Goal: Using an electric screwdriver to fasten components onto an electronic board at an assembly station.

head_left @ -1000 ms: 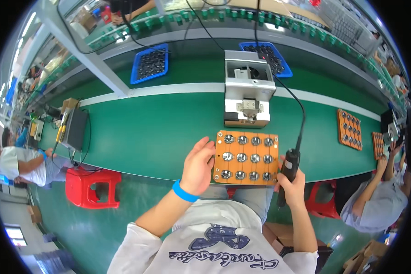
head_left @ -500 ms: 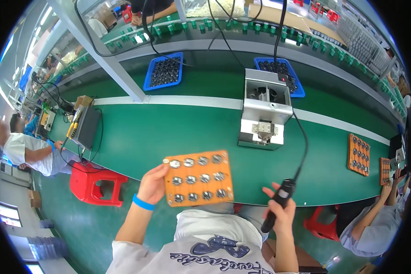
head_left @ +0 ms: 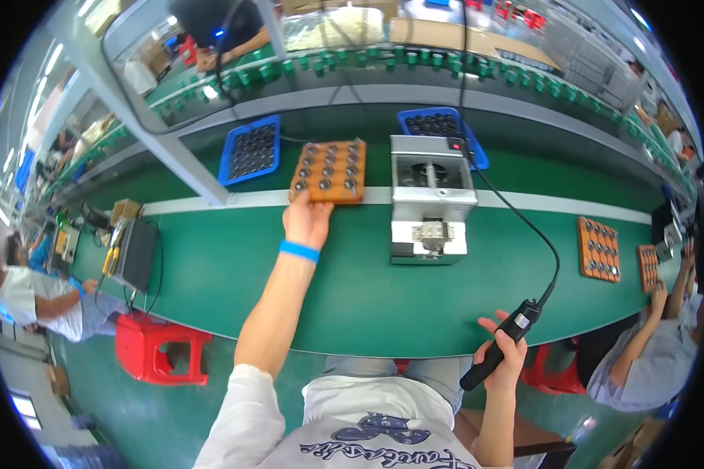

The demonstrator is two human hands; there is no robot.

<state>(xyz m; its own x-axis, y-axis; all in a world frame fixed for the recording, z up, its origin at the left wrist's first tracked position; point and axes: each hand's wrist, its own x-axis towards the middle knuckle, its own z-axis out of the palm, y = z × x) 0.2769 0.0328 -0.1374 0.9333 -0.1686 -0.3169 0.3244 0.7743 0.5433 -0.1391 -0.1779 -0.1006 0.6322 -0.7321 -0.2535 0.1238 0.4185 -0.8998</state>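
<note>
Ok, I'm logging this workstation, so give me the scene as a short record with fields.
Left hand: holds near edge of orange tray bearing round metallic parts
Right hand: holds black corded tool
Silver machine: on green bench
Blue bins: two, farther back, holding small dark parts
Second orange tray: right of the machine

A long green workbench [head_left: 352,297] carried a silver machine [head_left: 434,195] near its middle, a dark grey box [head_left: 138,254] toward the left end, and two orange trays of round parts, one nearer [head_left: 583,250], one farther right [head_left: 641,270]. Beyond a pale rail [head_left: 532,206], a dark green strip [head_left: 540,168] bore two blue bins, left [head_left: 224,164] and right [head_left: 481,159], filled with dark pieces. Whether a third orange tray [head_left: 346,197] rested there or hung just above, the angle hid.
</note>
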